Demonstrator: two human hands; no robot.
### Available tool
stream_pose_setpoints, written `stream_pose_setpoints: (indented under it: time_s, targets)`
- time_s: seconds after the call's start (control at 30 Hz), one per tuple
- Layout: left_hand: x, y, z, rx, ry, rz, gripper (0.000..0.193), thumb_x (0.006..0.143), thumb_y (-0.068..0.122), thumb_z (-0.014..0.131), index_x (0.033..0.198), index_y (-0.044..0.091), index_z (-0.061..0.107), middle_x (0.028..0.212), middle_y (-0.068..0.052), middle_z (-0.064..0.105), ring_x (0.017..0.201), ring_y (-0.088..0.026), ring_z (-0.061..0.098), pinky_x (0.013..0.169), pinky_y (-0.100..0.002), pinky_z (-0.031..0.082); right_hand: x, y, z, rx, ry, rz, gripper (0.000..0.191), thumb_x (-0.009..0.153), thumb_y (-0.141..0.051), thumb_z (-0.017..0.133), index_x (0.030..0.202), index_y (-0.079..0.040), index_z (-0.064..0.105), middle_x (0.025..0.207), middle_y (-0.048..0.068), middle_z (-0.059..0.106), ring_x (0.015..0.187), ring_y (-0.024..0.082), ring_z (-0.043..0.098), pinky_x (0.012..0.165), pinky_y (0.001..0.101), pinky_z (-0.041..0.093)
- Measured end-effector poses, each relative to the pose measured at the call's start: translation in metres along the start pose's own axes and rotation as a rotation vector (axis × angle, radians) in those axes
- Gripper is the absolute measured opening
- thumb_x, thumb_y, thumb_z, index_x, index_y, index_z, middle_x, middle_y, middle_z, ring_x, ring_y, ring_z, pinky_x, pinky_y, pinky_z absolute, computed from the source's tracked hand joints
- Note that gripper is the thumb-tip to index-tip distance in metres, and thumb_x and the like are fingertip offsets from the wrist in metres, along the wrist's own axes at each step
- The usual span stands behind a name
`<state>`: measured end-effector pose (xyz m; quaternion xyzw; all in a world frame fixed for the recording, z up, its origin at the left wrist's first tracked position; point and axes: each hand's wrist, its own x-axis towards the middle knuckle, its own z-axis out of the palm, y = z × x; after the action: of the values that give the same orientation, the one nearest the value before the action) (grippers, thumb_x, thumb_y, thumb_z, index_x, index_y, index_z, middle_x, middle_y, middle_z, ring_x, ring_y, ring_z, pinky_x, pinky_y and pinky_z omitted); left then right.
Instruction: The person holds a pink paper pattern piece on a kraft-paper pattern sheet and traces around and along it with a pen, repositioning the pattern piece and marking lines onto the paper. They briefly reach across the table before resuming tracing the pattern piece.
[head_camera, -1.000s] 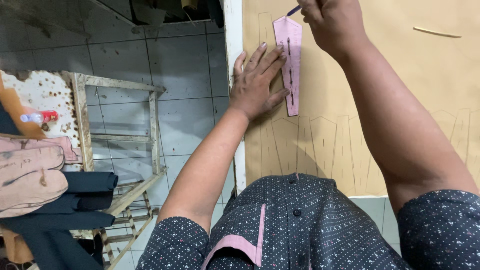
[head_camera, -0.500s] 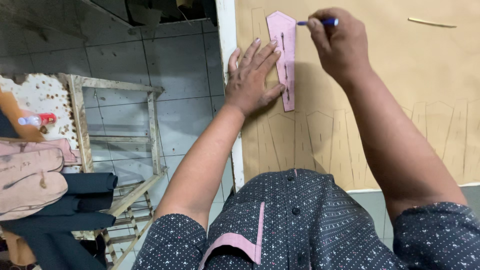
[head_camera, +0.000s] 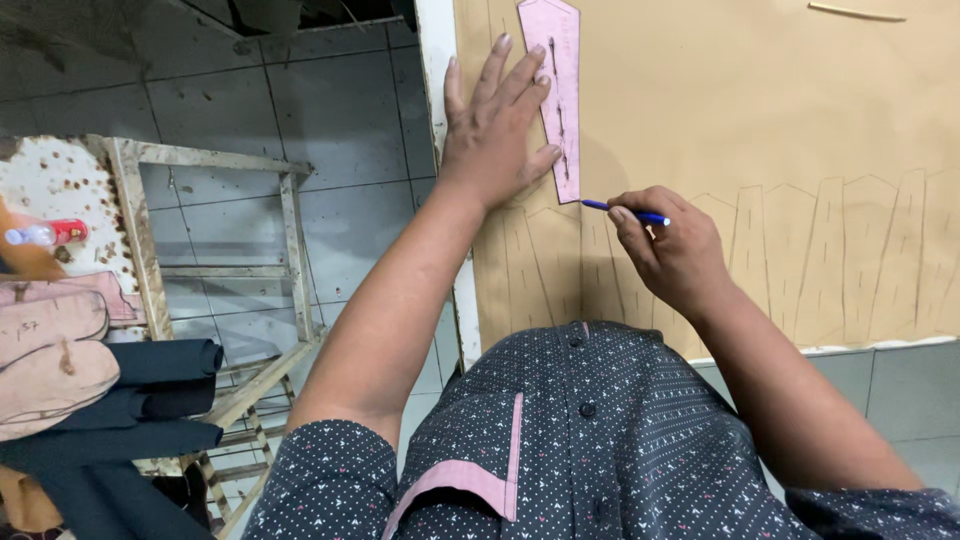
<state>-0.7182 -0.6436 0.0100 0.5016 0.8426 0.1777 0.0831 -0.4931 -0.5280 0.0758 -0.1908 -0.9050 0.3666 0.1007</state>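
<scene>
The left hand (head_camera: 497, 130) lies flat, fingers spread, on a pink template (head_camera: 557, 90) set against tan board (head_camera: 760, 120); the right hand (head_camera: 672, 252) grips a blue pen (head_camera: 625, 211), tip just below the template; traced outlines (head_camera: 830, 255) run right; a rusty stand (head_camera: 150, 250) and dark cloth (head_camera: 150, 400) sit left.

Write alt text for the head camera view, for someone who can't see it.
A person's left hand presses a pink pattern piece flat on a tan sheet, while the right hand holds a blue pen at the piece's lower end. Traced outlines line the sheet; folded dark fabric lies at left.
</scene>
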Motion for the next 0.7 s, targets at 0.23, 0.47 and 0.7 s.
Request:
stream_pose_setpoints:
  time_s: [0.23, 0.47, 0.7]
  targets:
    - [0.019, -0.004, -0.004, -0.018, 0.031, 0.070, 0.043, 0.083, 0.037, 0.082, 0.117, 0.015, 0.071, 0.151, 0.002, 0.050, 0.151, -0.024, 0.030, 0.122, -0.068, 0.004, 0.002, -0.004, 0.005, 0.060, -0.031, -0.021, 0.011, 0.102, -0.014, 0.070, 0.108, -0.005, 0.071, 0.095, 0.011, 0.071, 0.080, 0.025, 0.071, 0.070, 0.0353, 0.056]
    - [0.021, -0.009, -0.003, -0.040, 0.069, 0.054, 0.028, 0.094, 0.005, 0.061, 0.113, 0.021, 0.074, 0.145, 0.008, 0.056, 0.149, -0.026, 0.035, 0.121, -0.068, 0.000, 0.011, -0.016, 0.010, -0.001, -0.044, -0.131, 0.010, 0.100, -0.011, 0.072, 0.108, -0.005, 0.071, 0.093, 0.011, 0.070, 0.077, 0.026, 0.070, 0.067, 0.0360, 0.056]
    - [0.032, -0.016, -0.012, -0.178, 0.034, -0.014, 0.039, 0.093, -0.004, 0.051, 0.112, 0.024, 0.071, 0.137, 0.010, 0.064, 0.146, -0.026, 0.039, 0.119, -0.066, -0.003, 0.073, -0.006, 0.025, -0.043, 0.116, -0.257, 0.010, 0.104, -0.009, 0.075, 0.111, -0.004, 0.070, 0.098, 0.013, 0.070, 0.082, 0.030, 0.070, 0.071, 0.0379, 0.056]
